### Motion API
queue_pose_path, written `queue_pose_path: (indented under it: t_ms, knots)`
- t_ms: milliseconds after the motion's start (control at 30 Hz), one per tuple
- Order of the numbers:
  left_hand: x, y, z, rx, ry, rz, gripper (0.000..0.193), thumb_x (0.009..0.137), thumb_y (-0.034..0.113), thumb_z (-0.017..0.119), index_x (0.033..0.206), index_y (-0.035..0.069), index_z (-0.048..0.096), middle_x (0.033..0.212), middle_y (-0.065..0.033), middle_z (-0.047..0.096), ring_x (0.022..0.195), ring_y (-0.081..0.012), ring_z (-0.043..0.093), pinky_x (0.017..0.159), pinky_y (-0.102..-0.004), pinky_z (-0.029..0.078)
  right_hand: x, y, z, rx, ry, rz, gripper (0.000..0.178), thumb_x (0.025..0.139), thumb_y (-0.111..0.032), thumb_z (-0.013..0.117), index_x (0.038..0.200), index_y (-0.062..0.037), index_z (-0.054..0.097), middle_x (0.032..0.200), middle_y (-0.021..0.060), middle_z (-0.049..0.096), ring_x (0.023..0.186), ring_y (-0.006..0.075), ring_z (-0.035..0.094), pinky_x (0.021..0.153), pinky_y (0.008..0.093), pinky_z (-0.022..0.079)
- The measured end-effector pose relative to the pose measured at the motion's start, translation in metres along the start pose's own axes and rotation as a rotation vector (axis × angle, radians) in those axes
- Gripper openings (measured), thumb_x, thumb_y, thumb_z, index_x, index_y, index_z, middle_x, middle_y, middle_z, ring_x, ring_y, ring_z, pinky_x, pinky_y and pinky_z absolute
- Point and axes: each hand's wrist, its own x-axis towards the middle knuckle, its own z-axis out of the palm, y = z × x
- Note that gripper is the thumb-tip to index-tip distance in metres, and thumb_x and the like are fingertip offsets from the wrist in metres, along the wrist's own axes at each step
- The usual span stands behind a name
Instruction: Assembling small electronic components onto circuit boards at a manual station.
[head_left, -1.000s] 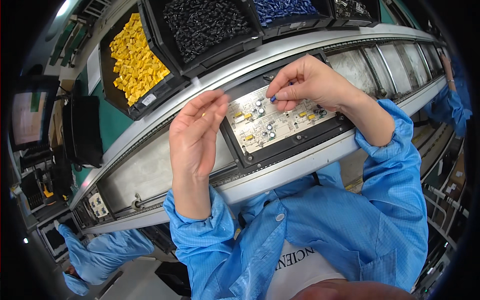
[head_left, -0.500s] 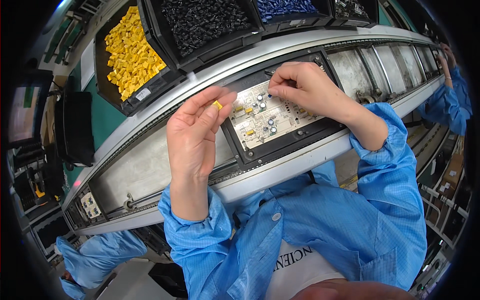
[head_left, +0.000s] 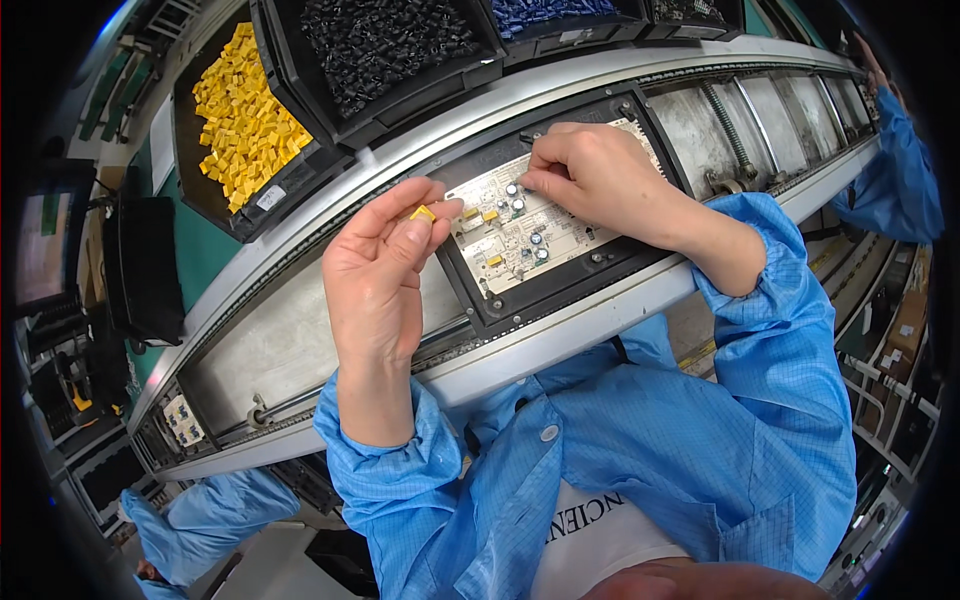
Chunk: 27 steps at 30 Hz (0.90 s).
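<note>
My left hand (head_left: 375,280) is raised at the left end of a circuit board, its thumb and fingers pinching a small yellow block-shaped capacitor (head_left: 423,213). The pale circuit board (head_left: 568,225) sits in a black frame (head_left: 560,287) and carries yellow blocks and several round can capacitors (head_left: 536,239). Over the board's far middle part, my right hand (head_left: 615,185) has its thumb and index finger pressed together beside a can capacitor. Whatever lies between those right fingertips is hidden.
Beyond the conveyor's metal rail (head_left: 430,128) stand bins of yellow parts (head_left: 250,120), black parts (head_left: 385,50) and blue parts (head_left: 550,9). Another framed board (head_left: 183,420) lies at the line's left end. Co-workers' blue sleeves show at right (head_left: 900,180) and lower left (head_left: 215,520).
The whole view has shifted slightly. My right fingertips have come closer to the can capacitors, and the dark blue part seen at them before is out of sight. My left hand still holds the yellow capacitor.
</note>
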Motion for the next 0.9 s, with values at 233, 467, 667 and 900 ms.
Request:
queue_pose_path:
  t_ms: [233,467,667,900]
  knots:
    - [-0.001,-0.001,0.002,0.051,0.016,0.015,0.024,0.089,-0.001,0.063,0.112,-0.008,0.061,0.108,-0.0178,0.067,0.098,-0.0226,0.068,0.087,-0.0283,0.055,-0.002,-0.002,0.002,-0.115,0.049,-0.013,0.02,0.086,-0.024,0.067,0.08,-0.0048,0.067,0.079,0.0092,0.065,0.072,0.0296,0.064,0.063,0.0387,0.05]
    - [-0.004,-0.003,-0.004,0.152,-0.037,0.012,0.019,0.09,-0.001,0.063,0.108,-0.007,0.064,0.092,-0.0136,0.069,0.086,-0.0149,0.067,0.073,-0.0226,0.055,-0.002,0.002,0.004,-0.142,0.067,-0.05,0.022,0.086,-0.027,0.066,0.08,-0.0055,0.067,0.08,0.0084,0.065,0.073,0.0293,0.064,0.063,0.0392,0.051]
    - [-0.005,-0.009,0.004,0.358,-0.145,0.072,0.023,0.089,-0.002,0.063,0.112,-0.004,0.066,0.088,-0.0051,0.065,0.074,-0.0087,0.061,0.063,-0.0198,0.048,-0.002,0.002,0.0,-0.129,0.005,-0.042,0.025,0.086,-0.03,0.067,0.08,-0.0052,0.068,0.08,0.0084,0.066,0.074,0.0292,0.065,0.063,0.0391,0.051]
    - [-0.011,-0.018,0.016,0.68,-0.082,0.048,0.017,0.085,-0.005,0.064,0.101,-0.002,0.07,0.086,-0.0053,0.066,0.074,-0.0103,0.062,0.065,-0.0217,0.049,0.003,0.007,-0.01,-0.1,0.043,-0.017,0.022,0.086,-0.026,0.068,0.084,-0.0039,0.068,0.076,0.0094,0.065,0.073,0.0255,0.065,0.063,0.0369,0.051]
